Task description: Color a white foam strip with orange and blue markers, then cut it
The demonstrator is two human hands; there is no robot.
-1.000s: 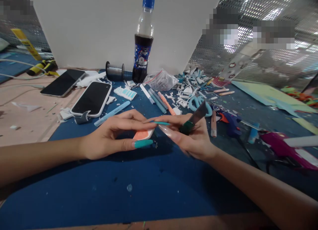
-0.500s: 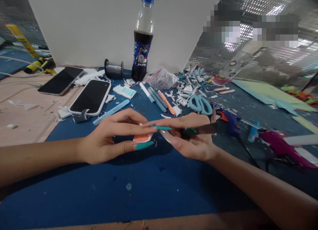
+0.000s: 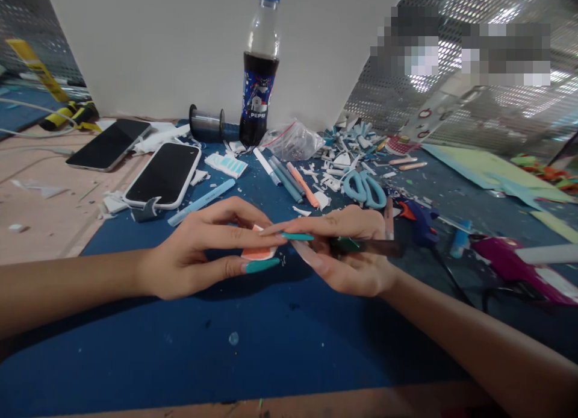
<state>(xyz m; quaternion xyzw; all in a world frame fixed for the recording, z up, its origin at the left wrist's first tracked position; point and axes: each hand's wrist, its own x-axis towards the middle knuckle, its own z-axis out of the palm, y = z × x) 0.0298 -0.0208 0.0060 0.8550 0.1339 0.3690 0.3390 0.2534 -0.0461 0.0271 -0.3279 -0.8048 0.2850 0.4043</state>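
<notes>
My left hand (image 3: 203,249), with long teal nails, is closed on a small orange and white piece (image 3: 258,251) between thumb and fingers. From the right, my right hand (image 3: 347,249) meets it, and the fingertips of both hands touch above the blue mat (image 3: 180,352). A dark brown flat tool (image 3: 379,247) lies inside my right hand, its rear end sticking out past the palm. Fingers cover its front part, so its exact kind is unclear. Below the fingertips, tiny white crumbs (image 3: 283,260) show.
Beyond my hands lie several markers (image 3: 289,180), blue-handled scissors (image 3: 365,189), paper scraps (image 3: 347,150) and two phones (image 3: 165,176). A Pepsi bottle (image 3: 258,99) stands against a white board (image 3: 158,50). At right are blue (image 3: 419,221) and magenta (image 3: 515,264) glue guns with cords.
My right hand and the tool in it have tilted slightly, the tool's rear end dipping and reaching farther right. My left hand keeps its hold on the orange and white piece.
</notes>
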